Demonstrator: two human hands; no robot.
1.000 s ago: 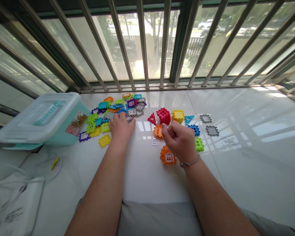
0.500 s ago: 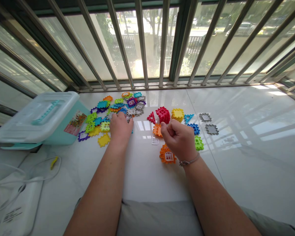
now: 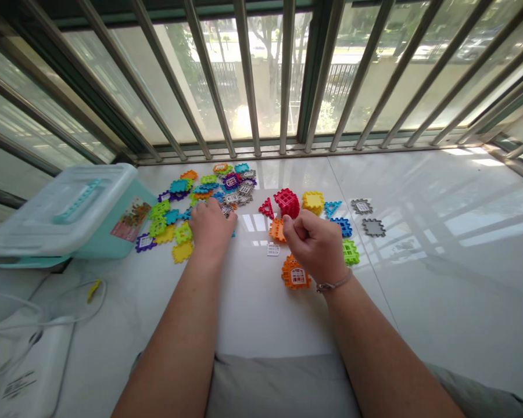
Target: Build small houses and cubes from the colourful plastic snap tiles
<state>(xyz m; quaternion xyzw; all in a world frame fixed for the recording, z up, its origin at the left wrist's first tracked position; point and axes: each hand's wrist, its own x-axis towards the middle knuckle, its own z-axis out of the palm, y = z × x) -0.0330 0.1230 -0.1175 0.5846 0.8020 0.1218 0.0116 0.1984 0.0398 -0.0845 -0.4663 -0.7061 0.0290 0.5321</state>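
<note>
My left hand (image 3: pixel 210 229) rests palm down on the edge of a scattered pile of colourful interlocking plastic tiles (image 3: pixel 218 188), its fingers among them. Whether it holds a tile is hidden. My right hand (image 3: pixel 314 247) is curled into a loose fist with nothing visible in it. Its fingers are next to an orange tile (image 3: pixel 277 229) and just below a red cube of joined tiles (image 3: pixel 286 203). Under its wrist sits an orange house-shaped assembly with a white window (image 3: pixel 295 273). A green tile (image 3: pixel 351 252) lies to its right.
A turquoise storage box with a pale lid (image 3: pixel 70 212) stands left of the pile. Beyond my hands lie a yellow cube (image 3: pixel 312 202) and several flat tiles on the white tile ledge (image 3: pixel 440 302). Metal window bars (image 3: pixel 287 75) run along the far edge.
The whole view has drifted slightly left. My hands stay over the same pieces, and no piece has clearly been picked up or let go.
</note>
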